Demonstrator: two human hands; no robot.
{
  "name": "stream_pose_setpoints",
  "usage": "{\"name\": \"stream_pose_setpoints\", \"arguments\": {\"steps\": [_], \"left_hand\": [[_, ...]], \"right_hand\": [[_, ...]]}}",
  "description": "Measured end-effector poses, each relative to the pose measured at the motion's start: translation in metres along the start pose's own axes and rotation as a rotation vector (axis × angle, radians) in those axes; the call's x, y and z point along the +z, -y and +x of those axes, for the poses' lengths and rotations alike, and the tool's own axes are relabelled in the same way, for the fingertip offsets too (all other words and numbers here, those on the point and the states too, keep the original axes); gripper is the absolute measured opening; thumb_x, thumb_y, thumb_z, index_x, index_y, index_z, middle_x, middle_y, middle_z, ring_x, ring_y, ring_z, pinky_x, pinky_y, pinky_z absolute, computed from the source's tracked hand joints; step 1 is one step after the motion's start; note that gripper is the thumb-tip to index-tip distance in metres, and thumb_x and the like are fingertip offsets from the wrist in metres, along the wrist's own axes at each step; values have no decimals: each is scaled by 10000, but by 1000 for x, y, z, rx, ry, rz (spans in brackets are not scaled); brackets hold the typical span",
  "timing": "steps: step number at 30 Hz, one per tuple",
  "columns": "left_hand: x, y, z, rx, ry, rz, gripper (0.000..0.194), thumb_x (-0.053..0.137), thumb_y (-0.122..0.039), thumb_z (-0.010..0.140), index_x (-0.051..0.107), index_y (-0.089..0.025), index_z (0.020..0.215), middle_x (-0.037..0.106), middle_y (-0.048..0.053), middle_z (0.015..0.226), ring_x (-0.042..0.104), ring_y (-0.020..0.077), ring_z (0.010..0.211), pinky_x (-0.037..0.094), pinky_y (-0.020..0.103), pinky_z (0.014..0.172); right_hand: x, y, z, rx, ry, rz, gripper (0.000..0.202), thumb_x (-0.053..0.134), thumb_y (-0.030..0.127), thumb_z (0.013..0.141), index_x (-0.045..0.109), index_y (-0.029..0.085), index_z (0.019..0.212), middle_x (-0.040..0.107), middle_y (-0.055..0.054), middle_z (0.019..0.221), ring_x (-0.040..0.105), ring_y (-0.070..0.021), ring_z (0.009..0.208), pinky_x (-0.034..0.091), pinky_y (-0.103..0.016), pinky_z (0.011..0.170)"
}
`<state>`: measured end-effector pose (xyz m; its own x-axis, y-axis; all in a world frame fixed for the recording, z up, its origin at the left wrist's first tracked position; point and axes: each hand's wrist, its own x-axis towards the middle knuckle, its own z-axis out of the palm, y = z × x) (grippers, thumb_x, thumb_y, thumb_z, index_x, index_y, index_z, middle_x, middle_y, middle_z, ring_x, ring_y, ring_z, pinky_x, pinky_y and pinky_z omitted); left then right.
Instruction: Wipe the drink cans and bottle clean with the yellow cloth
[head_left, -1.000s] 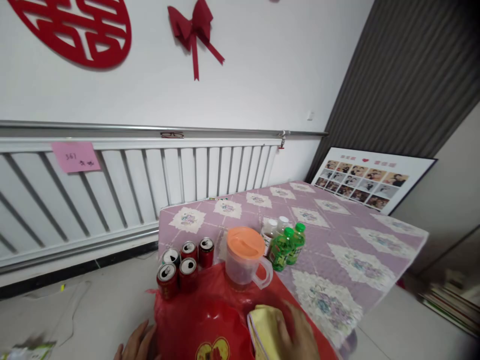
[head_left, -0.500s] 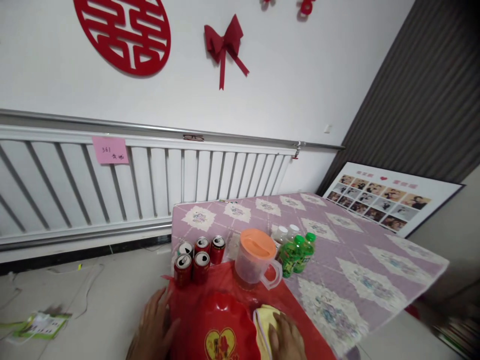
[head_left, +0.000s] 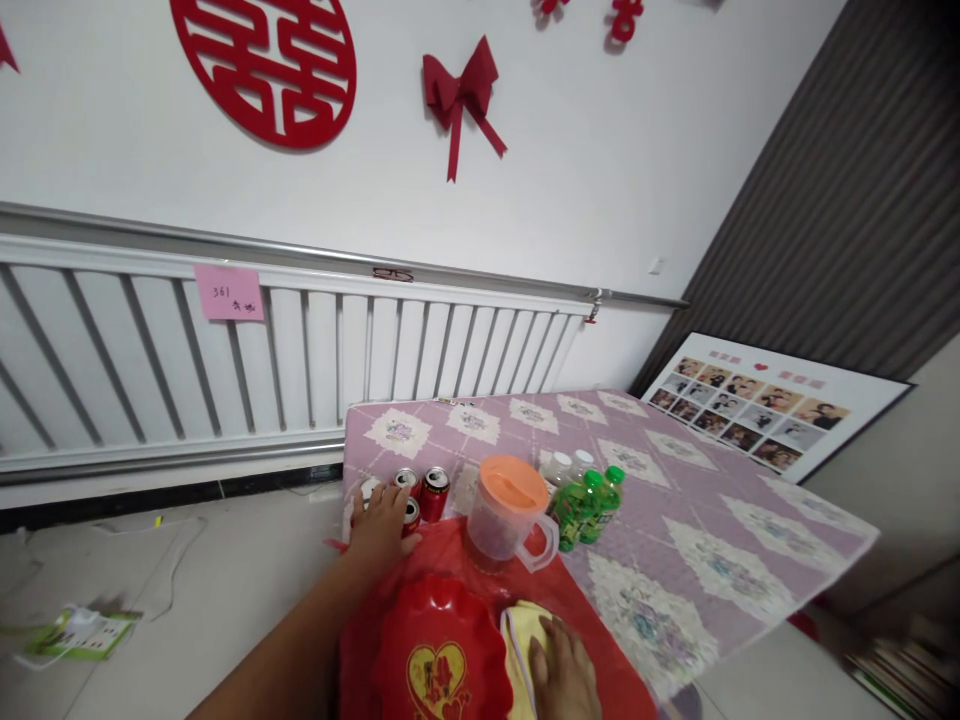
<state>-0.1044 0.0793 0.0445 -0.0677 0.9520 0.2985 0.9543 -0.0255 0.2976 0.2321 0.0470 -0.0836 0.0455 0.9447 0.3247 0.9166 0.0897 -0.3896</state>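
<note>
The left hand closes, seemingly gripping, over the near red drink cans, so lifting one comes next, while the open right hand presses the yellow cloth.

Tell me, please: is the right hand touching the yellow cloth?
Touching. The head view shows the right hand lying flat on the yellow cloth, its fingers covering part of the fabric, with no gap visible between them.

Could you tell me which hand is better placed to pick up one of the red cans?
Left. The left hand already lies over the cans, while the right hand rests on the yellow cloth, nearer the person.
</note>
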Motion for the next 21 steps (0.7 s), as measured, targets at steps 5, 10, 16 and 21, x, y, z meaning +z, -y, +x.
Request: {"name": "stream_pose_setpoints", "arguments": {"steps": [5, 10, 16, 21], "left_hand": [[3, -2, 6, -13, 1, 27, 600, 600, -290, 830, 414, -150, 1384, 552, 188, 1328, 399, 370, 1288, 70, 619, 1103], [5, -3, 10, -32, 32, 54, 605, 631, -315, 801, 447, -177, 1361, 605, 158, 1244, 449, 355, 1242, 81, 635, 1102], [9, -3, 10, -28, 51, 69, 654, 672, -282, 744, 459, -208, 1358, 607, 141, 1241, 459, 350, 1242, 81, 648, 1112], [7, -5, 4, 6, 45, 62, 656, 656, -214, 750, 443, -216, 1371, 596, 132, 1267, 442, 343, 1281, 83, 652, 1117]], "right_hand": [[-2, 1, -2, 23, 20, -15, 492, 348, 436, 887, 636, 145, 1160, 637, -150, 1257, 556, -326, 1211, 449, -459, 1015], [-4, 5, -2, -2, -6, 13, 474, 375, 412, 881, 619, 120, 1163, 629, -169, 1246, 552, -326, 1200, 439, -472, 1016], [-5, 8, -4, 27, 13, 21, 486, 362, 412, 886, 604, 106, 1175, 601, -176, 1265, 526, -321, 1213, 405, -456, 1041], [-2, 8, -5, 27, -16, 37, 471, 362, 410, 885, 594, 127, 1182, 596, -164, 1269, 517, -310, 1218, 392, -449, 1049]]}}
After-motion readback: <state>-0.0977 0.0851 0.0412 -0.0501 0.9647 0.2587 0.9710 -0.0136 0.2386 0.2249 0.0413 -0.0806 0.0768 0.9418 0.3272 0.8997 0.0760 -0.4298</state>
